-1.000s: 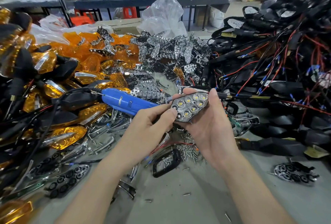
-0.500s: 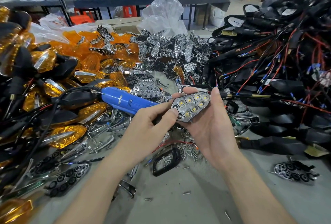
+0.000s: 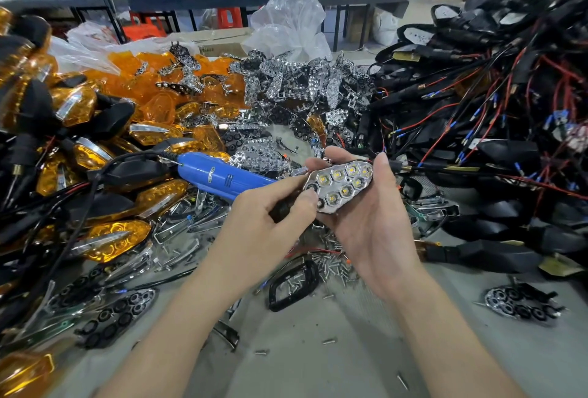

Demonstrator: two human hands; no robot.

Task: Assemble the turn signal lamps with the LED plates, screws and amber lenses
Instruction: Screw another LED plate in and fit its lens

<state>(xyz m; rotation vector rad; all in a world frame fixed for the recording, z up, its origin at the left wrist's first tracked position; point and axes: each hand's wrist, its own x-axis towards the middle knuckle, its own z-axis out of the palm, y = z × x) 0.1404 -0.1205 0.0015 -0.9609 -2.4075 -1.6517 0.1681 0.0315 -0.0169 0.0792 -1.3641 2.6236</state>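
Here's the lamp (image 3: 339,186), up off the table. Its chrome LED plate (image 3: 346,189) faces the camera, honeycomb cells with pale yellow LEDs, and it tapers to a point at its left end.

Room is tight. Left of the lamp, amber lenses (image 3: 152,79) and finished amber units are piled high. Behind it sits a heap of chrome plates (image 3: 296,82), and to its right lie black housings (image 3: 477,111) trailing red and black wires. Just below the lamp lies a scatter of screws (image 3: 331,265). The bare grey table (image 3: 318,350) opens only nearer the camera.

The right hand (image 3: 375,232) cradles the lamp from beneath, thumb hooked on its right end and fingertips curling over the far edge. The left hand (image 3: 270,219) is wrapped round the dark nose of the blue electric screwdriver (image 3: 219,178), with thumb and forefinger against the plate's pointed left end.
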